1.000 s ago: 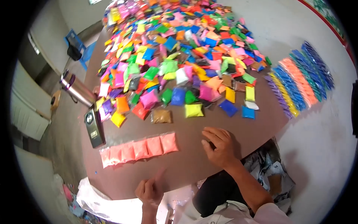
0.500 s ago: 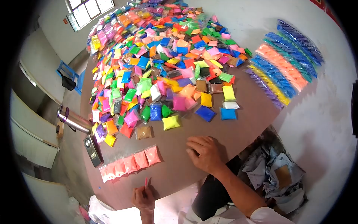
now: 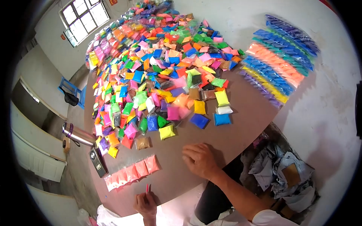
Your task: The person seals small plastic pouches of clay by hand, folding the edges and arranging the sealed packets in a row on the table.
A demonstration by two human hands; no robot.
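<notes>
My left hand (image 3: pixel 145 204) is at the near table edge, closed around a small red tool with a pointed end (image 3: pixel 148 188); most of it is hidden in my fingers, so its kind is unclear. Just beyond it lies a joined strip of salmon-pink filled sachets (image 3: pixel 131 173), flat on the table. My right hand (image 3: pixel 200 160) rests on the brown tabletop to the right of the strip. Its fingers are loosely bent, with nothing visible in them. Between the hands and the pile lie a brown packet (image 3: pixel 143 143) and a yellow packet (image 3: pixel 166 132).
A large heap of coloured packets (image 3: pixel 151 86) covers the table's far part. Sachet strips in several colours (image 3: pixel 279 64) lie at the right edge. A steel flask (image 3: pixel 77 134) and a black device (image 3: pixel 98 162) are at left. Crumpled wrapping (image 3: pixel 290 177) sits below, right.
The view has shifted slightly. My left hand still holds the red tool, now turned so that two prongs seem to show. My right hand stays on the table with its fingers more bent.
</notes>
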